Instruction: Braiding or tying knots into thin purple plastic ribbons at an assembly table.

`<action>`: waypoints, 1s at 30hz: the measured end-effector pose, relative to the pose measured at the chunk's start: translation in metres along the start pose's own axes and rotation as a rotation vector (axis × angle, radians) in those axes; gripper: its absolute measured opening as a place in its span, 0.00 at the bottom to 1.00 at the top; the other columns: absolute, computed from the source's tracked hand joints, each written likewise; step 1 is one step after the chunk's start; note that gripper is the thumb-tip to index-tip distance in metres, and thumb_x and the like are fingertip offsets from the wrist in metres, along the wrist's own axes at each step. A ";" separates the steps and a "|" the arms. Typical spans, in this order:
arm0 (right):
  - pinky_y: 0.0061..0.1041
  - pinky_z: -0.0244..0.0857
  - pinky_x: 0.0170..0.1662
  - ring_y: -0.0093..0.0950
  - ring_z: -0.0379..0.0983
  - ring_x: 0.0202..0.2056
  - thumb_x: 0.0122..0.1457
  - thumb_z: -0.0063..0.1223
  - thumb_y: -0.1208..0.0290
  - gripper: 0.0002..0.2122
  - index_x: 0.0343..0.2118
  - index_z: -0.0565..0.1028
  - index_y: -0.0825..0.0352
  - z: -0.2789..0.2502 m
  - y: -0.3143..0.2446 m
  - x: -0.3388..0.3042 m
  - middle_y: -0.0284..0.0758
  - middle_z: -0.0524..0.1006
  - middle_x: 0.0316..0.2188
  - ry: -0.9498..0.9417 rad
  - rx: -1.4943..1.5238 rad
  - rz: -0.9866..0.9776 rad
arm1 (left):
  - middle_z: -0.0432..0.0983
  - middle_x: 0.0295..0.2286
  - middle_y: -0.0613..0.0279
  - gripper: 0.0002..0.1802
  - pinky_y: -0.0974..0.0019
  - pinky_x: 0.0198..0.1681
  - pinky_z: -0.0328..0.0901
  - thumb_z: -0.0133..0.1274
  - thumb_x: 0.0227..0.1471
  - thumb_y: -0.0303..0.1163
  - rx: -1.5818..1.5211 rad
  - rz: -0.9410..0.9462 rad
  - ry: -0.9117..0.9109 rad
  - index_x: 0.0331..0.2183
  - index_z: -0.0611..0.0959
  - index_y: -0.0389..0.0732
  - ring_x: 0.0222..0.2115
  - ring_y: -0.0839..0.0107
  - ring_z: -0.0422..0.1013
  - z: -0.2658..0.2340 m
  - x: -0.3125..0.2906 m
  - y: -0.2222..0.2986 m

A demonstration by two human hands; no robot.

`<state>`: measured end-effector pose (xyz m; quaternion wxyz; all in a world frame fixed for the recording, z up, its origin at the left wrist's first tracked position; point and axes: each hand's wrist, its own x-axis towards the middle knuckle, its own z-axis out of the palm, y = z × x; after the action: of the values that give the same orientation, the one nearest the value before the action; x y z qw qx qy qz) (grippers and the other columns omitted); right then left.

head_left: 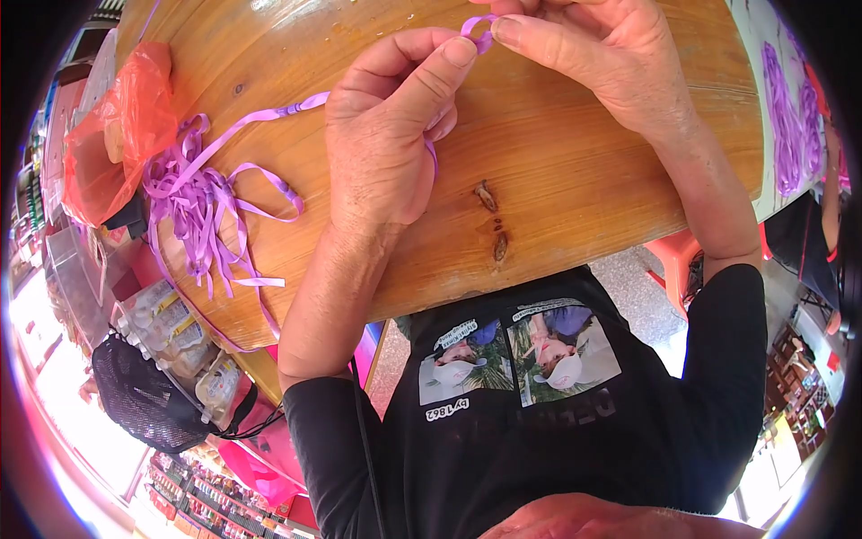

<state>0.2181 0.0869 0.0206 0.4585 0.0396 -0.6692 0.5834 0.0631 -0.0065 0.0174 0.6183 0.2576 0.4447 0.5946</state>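
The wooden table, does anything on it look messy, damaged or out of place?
The pile of purple ribbons at the wooden table's left is tangled, strands trailing over the edge. Dark knots are natural wood marks. Nothing else stands out.

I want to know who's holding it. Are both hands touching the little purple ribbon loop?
Touching. The head view shows the left hand and right hand pinching the purple ribbon loop between fingertips.

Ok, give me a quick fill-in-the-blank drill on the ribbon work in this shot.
1. Both hands pinch a small loop of ____ ribbon.
2. The left hand and right hand work above a ____ table.
3. The loose ribbon pile lies beside an ____ plastic bag.

Missing words: purple; wooden; orange
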 end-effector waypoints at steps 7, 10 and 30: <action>0.16 0.64 0.43 0.19 0.70 0.36 0.54 0.51 0.81 0.10 0.40 0.73 0.71 -0.003 0.014 -0.003 0.32 0.74 0.32 -0.004 -0.022 -0.012 | 0.63 0.18 0.75 0.09 0.78 0.19 0.46 0.53 0.51 0.28 0.028 0.017 -0.007 0.34 0.77 0.33 0.16 0.85 0.51 0.001 -0.002 0.003; 0.16 0.64 0.42 0.18 0.70 0.36 0.54 0.51 0.80 0.10 0.40 0.73 0.71 -0.003 0.018 -0.002 0.31 0.74 0.32 -0.018 -0.006 -0.078 | 0.63 0.18 0.75 0.09 0.78 0.19 0.45 0.53 0.51 0.29 0.029 0.010 0.014 0.34 0.77 0.33 0.16 0.85 0.50 0.002 -0.001 0.004; 0.17 0.64 0.41 0.18 0.70 0.36 0.52 0.56 0.78 0.13 0.42 0.71 0.69 0.013 0.005 -0.002 0.32 0.74 0.34 0.000 -0.262 -0.126 | 0.61 0.17 0.77 0.05 0.78 0.20 0.46 0.51 0.52 0.27 0.019 0.042 0.028 0.33 0.78 0.37 0.16 0.85 0.51 -0.001 0.000 0.002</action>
<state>0.2094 0.0765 0.0170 0.4956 0.0213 -0.7358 0.4610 0.0616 -0.0064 0.0184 0.5969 0.2642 0.4535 0.6068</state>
